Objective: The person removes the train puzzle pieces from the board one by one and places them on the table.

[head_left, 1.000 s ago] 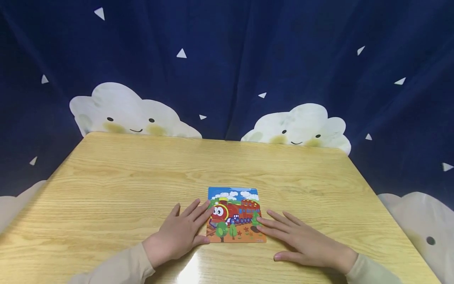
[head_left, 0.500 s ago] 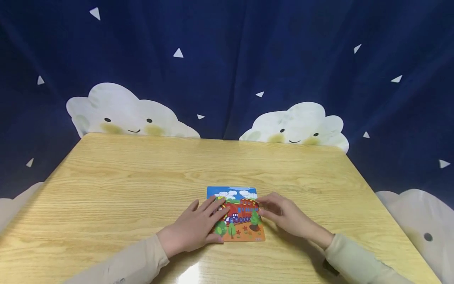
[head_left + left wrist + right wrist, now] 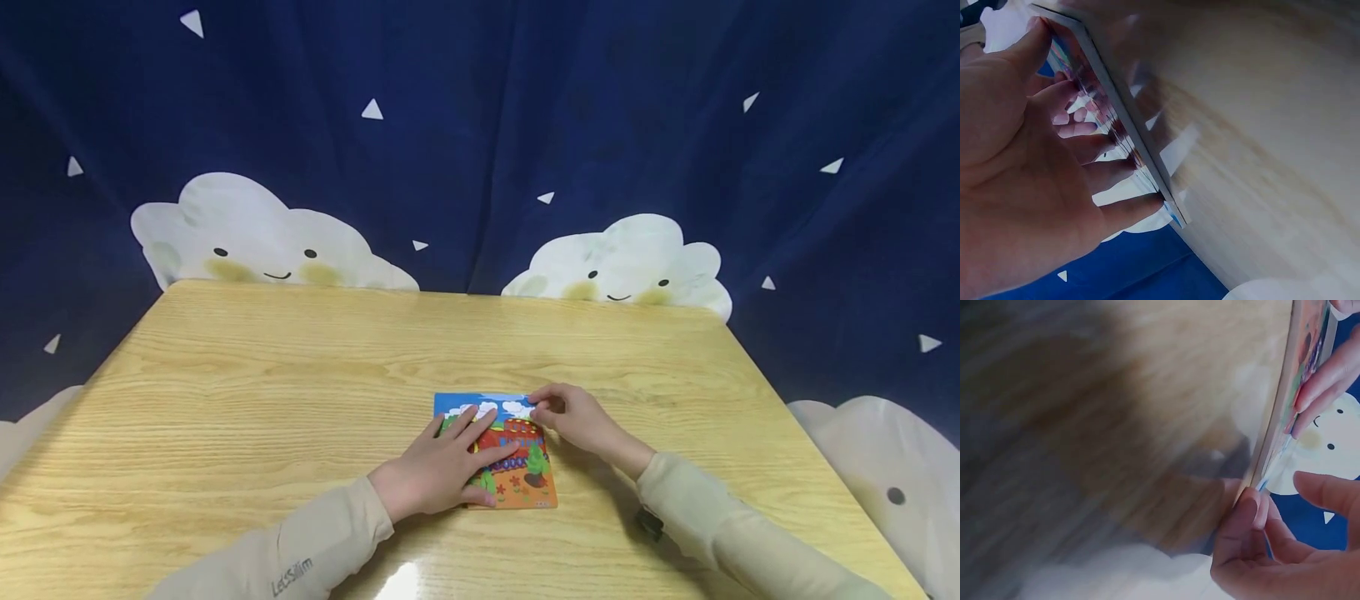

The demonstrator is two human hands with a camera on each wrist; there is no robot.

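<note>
A square jigsaw puzzle [image 3: 528, 496] with a red train, trees and clouds lies on the wooden table [image 3: 285, 358]. My left hand [image 3: 438, 471] rests over its left half with fingers spread, hiding the train's front. In the left wrist view, this hand [image 3: 1029, 162] stretches its thumb and fingers along the puzzle's face, beside its raised border [image 3: 1117, 94]. My right hand [image 3: 588, 425] is at the upper right corner. In the right wrist view, the fingertips [image 3: 1250, 503] are curled right at that corner, while the thumb [image 3: 1322, 487] stands apart from the puzzle; I cannot tell whether they grip it.
Behind the table hangs a dark blue curtain [image 3: 450, 142] with white triangles and smiling clouds [image 3: 633, 254]. A small dark object [image 3: 649, 523] shows under the right sleeve. Glare [image 3: 401, 579] shines on the tabletop near the front.
My left hand has slid right, farther onto the puzzle. The right hand, first spread flat at the lower right edge, has curled its fingers and moved up to the upper right corner.
</note>
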